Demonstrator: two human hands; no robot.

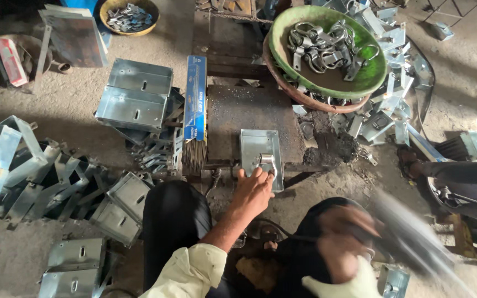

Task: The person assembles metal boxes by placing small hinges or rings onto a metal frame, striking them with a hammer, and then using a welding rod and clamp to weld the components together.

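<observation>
Fingers (261, 172) of the left hand (254, 190) press down on a small U-shaped metal loop (268, 162), pinning it against a flat galvanised plate (260, 150) that lies at the near edge of a dark steel work slab (233, 113); the grip looks meant to keep loop and plate from shifting, so the fingers are clenched on the loop rather than loose. Starting at the left edge of the floor, bent galvanised brackets (40, 176) lie in a loose heap, and folded sheet-metal boxes (136, 96) are stacked just beside the slab's left side, close enough to reach from the seat. A long blue carton (195, 96) of thin rods (194, 154) lies along the slab's left edge, its open end facing the person. At the slab's far right corner a green basin (371, 77) holds more loops (327, 47), nested in a brown basin (305, 96), with cut plates (382, 116) spilled around it on the floor. Toward the near right, the right hand (340, 243) is a blur in motion, apparently gripping a long tool (409, 237), though its fingers are too smeared to tell how they close. Another person's foot (412, 160) rests at the right edge.
</observation>
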